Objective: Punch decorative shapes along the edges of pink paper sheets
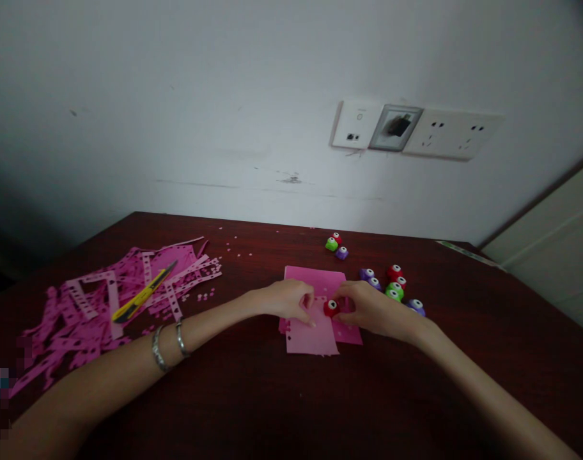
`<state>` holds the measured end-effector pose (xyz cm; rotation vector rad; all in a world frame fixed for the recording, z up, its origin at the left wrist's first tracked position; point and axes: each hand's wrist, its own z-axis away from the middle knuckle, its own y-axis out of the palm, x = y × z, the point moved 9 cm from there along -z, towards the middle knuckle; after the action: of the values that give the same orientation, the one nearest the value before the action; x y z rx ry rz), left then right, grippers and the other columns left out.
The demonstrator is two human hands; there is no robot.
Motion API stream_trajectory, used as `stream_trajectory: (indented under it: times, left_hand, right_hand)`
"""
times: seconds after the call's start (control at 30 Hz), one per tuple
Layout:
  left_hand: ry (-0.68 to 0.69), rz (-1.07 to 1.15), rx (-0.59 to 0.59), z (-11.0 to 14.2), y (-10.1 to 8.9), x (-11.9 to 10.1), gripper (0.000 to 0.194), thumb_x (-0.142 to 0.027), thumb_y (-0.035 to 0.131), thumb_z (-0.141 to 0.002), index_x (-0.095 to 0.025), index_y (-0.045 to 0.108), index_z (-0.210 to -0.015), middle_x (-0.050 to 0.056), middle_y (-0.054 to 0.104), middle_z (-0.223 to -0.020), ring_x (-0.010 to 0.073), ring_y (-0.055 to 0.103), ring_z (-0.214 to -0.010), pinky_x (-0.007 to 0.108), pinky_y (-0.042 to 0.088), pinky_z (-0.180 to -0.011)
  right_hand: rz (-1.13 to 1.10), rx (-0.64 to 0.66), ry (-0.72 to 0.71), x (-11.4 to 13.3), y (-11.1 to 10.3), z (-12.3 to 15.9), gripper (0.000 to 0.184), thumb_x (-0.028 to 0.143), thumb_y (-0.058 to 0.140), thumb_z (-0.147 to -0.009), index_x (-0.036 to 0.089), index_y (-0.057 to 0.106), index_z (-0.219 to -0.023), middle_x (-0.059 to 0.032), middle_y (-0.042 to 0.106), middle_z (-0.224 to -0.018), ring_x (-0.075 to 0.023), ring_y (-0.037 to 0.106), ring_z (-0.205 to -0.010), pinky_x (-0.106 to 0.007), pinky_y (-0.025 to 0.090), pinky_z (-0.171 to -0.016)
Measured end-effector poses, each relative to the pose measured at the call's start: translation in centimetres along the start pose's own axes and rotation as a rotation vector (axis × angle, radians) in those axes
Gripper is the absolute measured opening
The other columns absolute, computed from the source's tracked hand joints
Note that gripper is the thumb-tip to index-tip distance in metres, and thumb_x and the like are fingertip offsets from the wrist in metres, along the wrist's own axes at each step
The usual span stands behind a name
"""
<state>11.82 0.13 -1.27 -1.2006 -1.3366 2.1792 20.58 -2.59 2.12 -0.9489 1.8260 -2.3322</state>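
A light pink sheet of paper (312, 336) with small punched holes at its left edge lies over darker pink sheets (315, 275) on the table. My left hand (289, 299) is closed at the light sheet's left side, its thumb lying on the paper and its curled fingers near the upper edge. My right hand (363, 306) grips a small red craft punch (331, 308) between thumb and fingers at the sheet's upper right edge. The punch's white top with a dark mark faces up. Whether the paper sits inside its slot I cannot tell.
Several purple, red and green punches (395, 292) stand right of my right hand, with a few more (332, 243) behind the paper. At left, a yellow utility knife (145, 292) rests on a heap of punched pink strips (90, 313). Wall sockets (440, 133) are above the dark table (291, 402).
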Motion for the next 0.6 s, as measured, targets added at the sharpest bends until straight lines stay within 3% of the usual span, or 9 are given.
stream_trajectory:
  times: [0.6]
  left_hand:
    - [-0.007,-0.001,0.029,-0.1,0.3,0.2,0.039,-0.048,0.067,-0.063,-0.017,0.056,-0.085,0.0,0.054,-0.078,0.0106,0.046,-0.066,0.023,0.029,-0.056]
  right_hand:
    - [0.059,0.016,0.035,-1.2,-0.3,0.0,0.017,0.022,0.06,-0.072,0.017,0.067,-0.086,-0.0065,0.063,-0.082,-0.0181,0.055,-0.072,-0.027,0.038,-0.064]
